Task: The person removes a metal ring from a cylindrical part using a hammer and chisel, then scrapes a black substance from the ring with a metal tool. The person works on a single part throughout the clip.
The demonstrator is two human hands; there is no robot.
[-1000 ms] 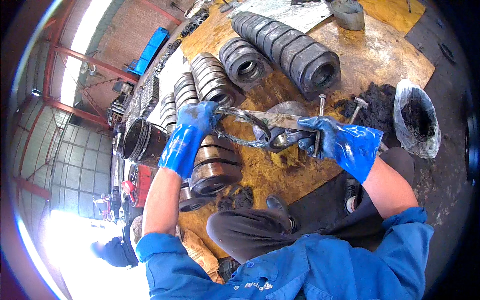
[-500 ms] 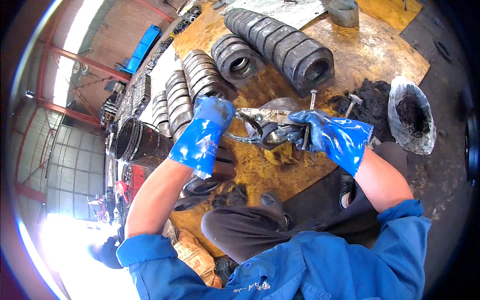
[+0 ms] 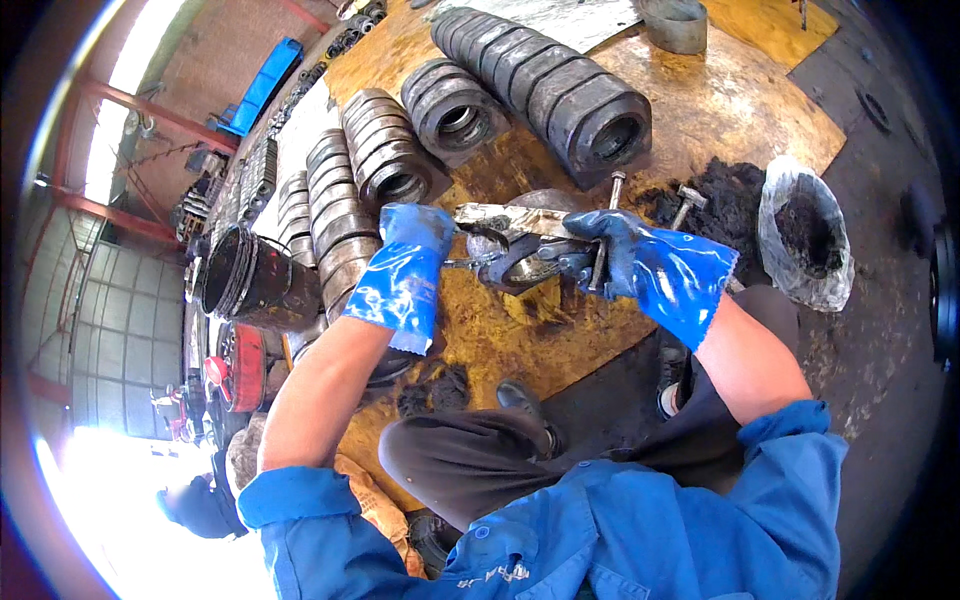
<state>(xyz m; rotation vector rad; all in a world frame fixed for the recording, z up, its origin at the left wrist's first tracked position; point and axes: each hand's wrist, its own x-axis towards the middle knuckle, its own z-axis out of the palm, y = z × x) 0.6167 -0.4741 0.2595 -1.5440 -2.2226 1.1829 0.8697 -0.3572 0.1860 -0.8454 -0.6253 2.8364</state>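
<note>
My left hand (image 3: 413,235), in a blue rubber glove, is closed at the left end of a grimy, light-coloured flat strip (image 3: 512,219). A thin dark piece (image 3: 470,262) stretches from below that glove. My right hand (image 3: 622,248), gloved alike, closes round the strip's other end. Through its fingers also stands a metal rod with a bolt-like head (image 3: 617,182). Just behind and below the strip sits a thick dark ring (image 3: 535,265), partly covered by it and my hands. Which pieces join each other I cannot tell.
Rows of stacked dark rings (image 3: 545,85) lie beyond my hands on a stained board (image 3: 760,105). A hammer (image 3: 688,205) rests by a black greasy heap (image 3: 735,200), beside a plastic-lined container (image 3: 848,245). On the left stands a black bucket (image 3: 255,280).
The whole view has shifted, so the scene sits slightly further left. The dark loop under the strip looks flatter now. Both hands keep their grips.
</note>
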